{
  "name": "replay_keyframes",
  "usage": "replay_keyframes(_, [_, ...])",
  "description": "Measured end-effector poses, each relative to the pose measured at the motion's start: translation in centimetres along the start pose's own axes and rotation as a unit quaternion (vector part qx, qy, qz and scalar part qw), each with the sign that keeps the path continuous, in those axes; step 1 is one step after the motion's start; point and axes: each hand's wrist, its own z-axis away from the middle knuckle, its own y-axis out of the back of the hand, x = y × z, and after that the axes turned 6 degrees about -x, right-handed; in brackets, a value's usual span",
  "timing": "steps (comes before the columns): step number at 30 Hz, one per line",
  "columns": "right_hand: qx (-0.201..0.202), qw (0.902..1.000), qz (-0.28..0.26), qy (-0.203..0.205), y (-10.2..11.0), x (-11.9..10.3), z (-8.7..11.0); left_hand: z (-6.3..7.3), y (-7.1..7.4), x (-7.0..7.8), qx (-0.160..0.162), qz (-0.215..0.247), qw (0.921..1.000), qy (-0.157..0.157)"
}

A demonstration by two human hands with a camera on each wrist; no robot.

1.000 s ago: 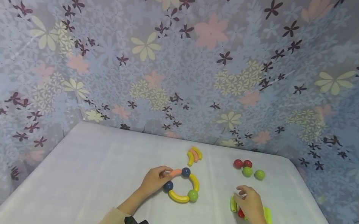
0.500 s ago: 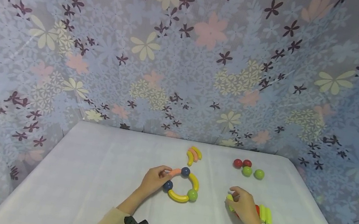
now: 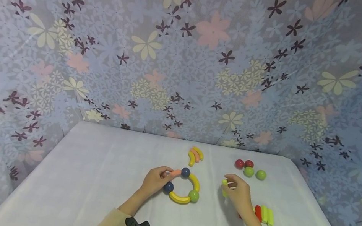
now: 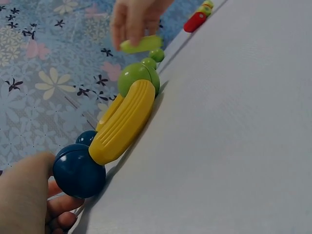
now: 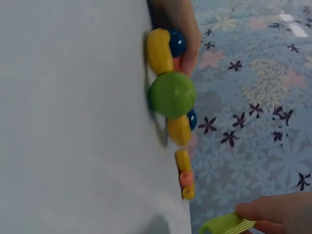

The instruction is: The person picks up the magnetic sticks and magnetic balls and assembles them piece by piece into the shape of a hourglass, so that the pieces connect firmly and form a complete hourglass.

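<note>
A ring of toy building pieces lies on the white table: two blue balls, a green ball, two yellow curved rods and a salmon curved rod. My left hand grips the salmon rod at the ring's left, its fingers beside the nearer blue ball. Right of the ring, my right hand pinches a short lime-green rod between thumb and fingers. In the right wrist view that lime-green rod shows a ribbed side, raised above the tabletop.
Several straight rods, lime-green and red, lie behind the right forearm, which partly hides them. Two red balls and two green balls sit at the back right. Loose curved rods lie beyond the ring. A floral curtain hangs behind.
My right hand has picked up the lime-green rod from the row at the right and carried it left and away from me, toward the ring. My left hand stays at the salmon rod.
</note>
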Motion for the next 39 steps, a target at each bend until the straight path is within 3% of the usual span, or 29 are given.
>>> replay_keyframes(6, [0.02,0.9962,-0.084,0.006,-2.1,-2.4,-2.6,-0.2,0.0,-0.1,-0.004,0.008,1.0,0.003])
replay_keyframes(12, [0.008,0.99,-0.141,0.01,-4.6,-4.5,-4.9,-0.2,-0.1,-0.2,-0.012,0.013,0.9998,-0.004])
replay_keyframes(17, [-0.008,0.9843,-0.174,0.027,-6.3,-5.4,-5.5,-0.2,-0.4,-0.2,-0.018,0.008,0.9998,-0.002])
replay_keyframes(25, [-0.032,0.9837,-0.173,0.036,-7.7,-5.6,-5.8,-0.1,-0.4,0.0,-0.021,-0.006,0.9998,0.005])
replay_keyframes(34, [-0.043,0.9856,-0.149,0.067,-8.1,-6.3,-6.1,0.0,0.2,0.2,-0.013,-0.001,0.9999,-0.006])
replay_keyframes(39, [-0.052,0.9865,-0.141,0.064,-7.8,-6.1,-5.7,-0.1,0.2,-0.1,-0.017,-0.001,0.9998,-0.008])
